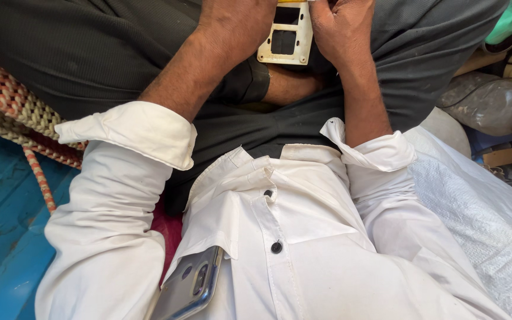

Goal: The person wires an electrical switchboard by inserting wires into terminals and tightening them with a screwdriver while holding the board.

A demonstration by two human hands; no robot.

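Up at the top edge of the view, over the lap, both hands meet on a small cream plastic plate point(285, 37) with rectangular cut-outs and little screw holes at its corners. The left hand point(236, 24) covers the plate's left side with its back toward the camera; its fingers are hidden, so I cannot tell how firmly it grips, though it seems to be closed on the piece. The right hand point(342, 26) curls against the plate's right edge, fingers bent in a grasp. The plate sits just above the dark grey trousers point(120, 53), between the two wrists.

Judging by its thin frame and open windows, the plate is probably light and stiff, but liable to flex or crack across the narrow bars; the solid outer border looks like the safer place to pinch. Its smooth surface may be a little slippery.

Lower down, a phone point(189, 290) pokes from the white shirt pocket point(220, 237). A woven rope point(13, 101) lies at the left beside blue boards point(1, 225).
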